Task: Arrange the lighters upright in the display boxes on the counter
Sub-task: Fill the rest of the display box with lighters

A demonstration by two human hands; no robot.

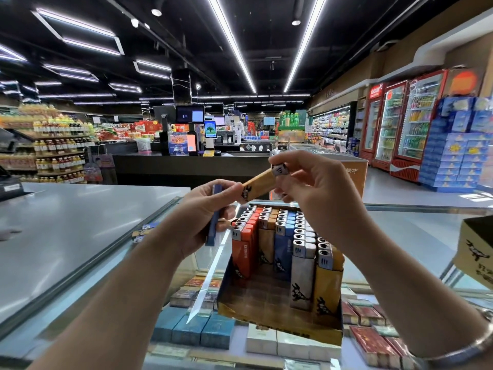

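A yellow display box (pixel 280 324) stands on the glass counter (pixel 416 236), partly filled with upright lighters (pixel 282 236) in orange, tan, blue, white and yellow rows. Above the box, my right hand (pixel 317 188) pinches the metal top of a tan lighter (pixel 260 184) held slanted. My left hand (pixel 205 217) grips a blue lighter (pixel 213 217) and its fingertips touch the tan lighter's lower end. The front left of the box has open floor with no lighters.
A second yellow box (pixel 474 252) sits at the counter's right edge. Cigarette packs (pixel 192 329) lie under the glass. A grey counter top (pixel 66 222) stretches left. Behind are a checkout desk (pixel 186 161), shelves and drink fridges (pixel 408 124).
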